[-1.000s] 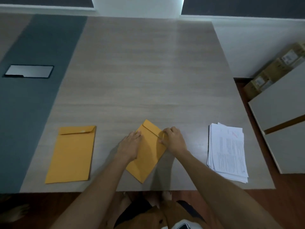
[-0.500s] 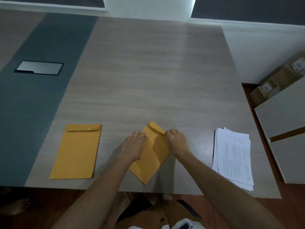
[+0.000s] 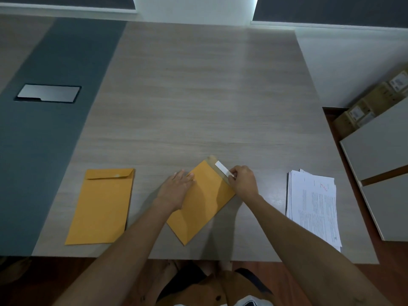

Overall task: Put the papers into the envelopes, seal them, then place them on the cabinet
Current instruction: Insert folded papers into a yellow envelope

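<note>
The manila envelope being worked lies on the wooden table directly between the two hands, its long axis running diagonally from the near-left corner by the table's front edge up to its flap end at far right. That flap end sits nearest the right hand, whose fingertips pinch a white peel strip along the adhesive band, while the left hand rests flat and open on the envelope's left edge, pinning it. Half a second ago the flap looked folded shut with no strip showing; now it lies open and the strip is part lifted. Whether papers are already inside I cannot tell (the envelope looks flat). A second envelope lies to the left, the paper stack to the right, the grey cabinet beyond it.
</note>
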